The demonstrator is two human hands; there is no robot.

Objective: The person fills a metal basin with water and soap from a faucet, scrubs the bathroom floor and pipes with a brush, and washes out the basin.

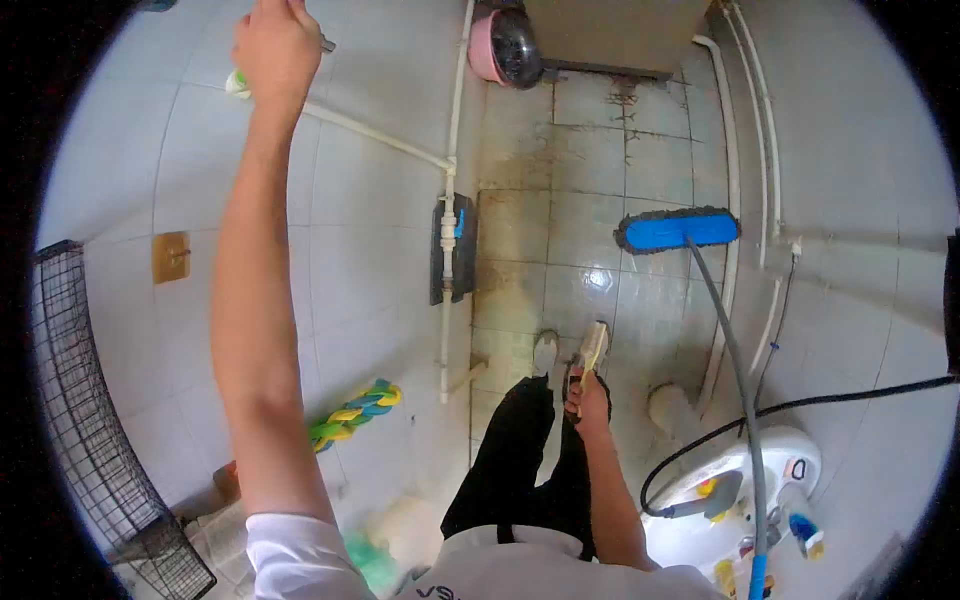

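My left hand (278, 50) is raised against the tiled wall at the top left, its fingers curled round a small metal fitting (327, 44) that pokes out on the right. A green and white item (237, 83) shows just beside the wrist. Low in the middle, over my feet, my right hand (588, 398) is closed round the handle of a pale brush (594, 345), which points up and away from me.
A blue flat mop (680, 231) stands on the floor, its pole running to the lower right. Beside it are a white washbasin (790, 455) and a black hose (830, 398). A pink basin (484, 48) is at the top; a wire basket (85, 370) is at left.
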